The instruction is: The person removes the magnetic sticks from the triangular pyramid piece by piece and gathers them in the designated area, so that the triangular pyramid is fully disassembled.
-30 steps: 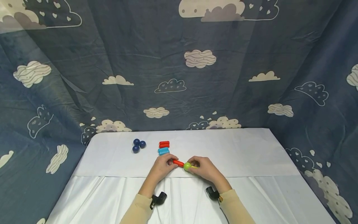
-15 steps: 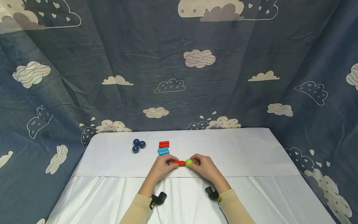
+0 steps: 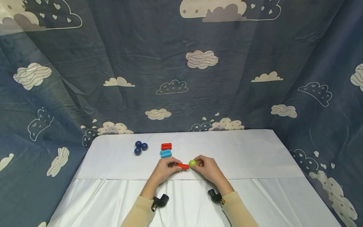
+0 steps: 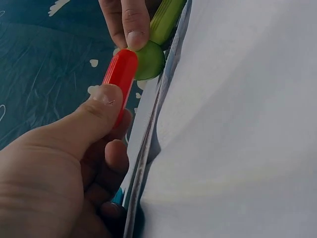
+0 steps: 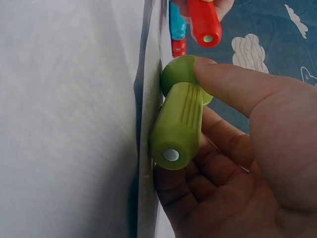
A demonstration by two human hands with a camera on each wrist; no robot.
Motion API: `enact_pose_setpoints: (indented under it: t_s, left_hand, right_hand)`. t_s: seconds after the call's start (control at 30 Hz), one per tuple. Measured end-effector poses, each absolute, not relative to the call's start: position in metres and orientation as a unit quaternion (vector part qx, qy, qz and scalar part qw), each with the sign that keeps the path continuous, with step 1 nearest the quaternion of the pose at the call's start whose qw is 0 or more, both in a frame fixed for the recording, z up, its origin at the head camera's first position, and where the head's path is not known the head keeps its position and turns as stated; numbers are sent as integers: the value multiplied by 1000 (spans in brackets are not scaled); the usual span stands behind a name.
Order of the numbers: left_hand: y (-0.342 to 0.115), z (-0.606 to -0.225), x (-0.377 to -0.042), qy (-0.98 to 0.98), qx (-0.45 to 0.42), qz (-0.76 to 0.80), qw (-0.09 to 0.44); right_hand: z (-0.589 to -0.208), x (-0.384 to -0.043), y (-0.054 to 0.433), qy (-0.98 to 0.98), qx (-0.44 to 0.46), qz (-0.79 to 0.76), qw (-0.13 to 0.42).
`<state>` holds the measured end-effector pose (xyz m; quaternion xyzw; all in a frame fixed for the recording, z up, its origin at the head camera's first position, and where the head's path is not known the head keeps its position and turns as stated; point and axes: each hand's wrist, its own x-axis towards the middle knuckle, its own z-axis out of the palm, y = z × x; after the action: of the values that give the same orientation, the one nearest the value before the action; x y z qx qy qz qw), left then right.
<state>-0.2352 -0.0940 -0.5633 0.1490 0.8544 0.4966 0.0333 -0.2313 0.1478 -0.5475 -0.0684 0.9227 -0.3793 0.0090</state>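
My left hand pinches a red magnetic rod between thumb and fingers, its free end pointing right. My right hand pinches a green ball close to that end, with a narrow gap between them in the head view. A ribbed yellow-green magnetic rod is joined to the ball; the right wrist view shows a silver disc in its end, while the right hand hides it from the head view. The red rod shows a similar disc in its tip.
Three dark blue balls sit together at the back left of the white-covered table. Red rods and light blue rods lie in a row beyond my left hand. A cloud-patterned cloth hangs behind the table.
The green ball has moved away from me and slightly right, along with my right hand. It overlapped the red rod's end before; now a gap shows. The red rod has turned to point more directly right.
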Motion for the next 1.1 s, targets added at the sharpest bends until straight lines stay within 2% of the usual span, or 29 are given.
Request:
enact_pose_setpoints:
  t_s: [0.47, 0.9, 1.1]
  left_hand:
    - [-95, -561, -237, 848, 98, 521, -28]
    - [-119, -563, -246, 862, 64, 492, -105]
    - [-125, -560, -249, 875, 41, 466, -121]
  right_hand:
    - [-545, -230, 148, 920, -58, -387, 15]
    - [-545, -229, 148, 918, -60, -391, 10]
    - [-545, -229, 148, 919, -64, -390, 6]
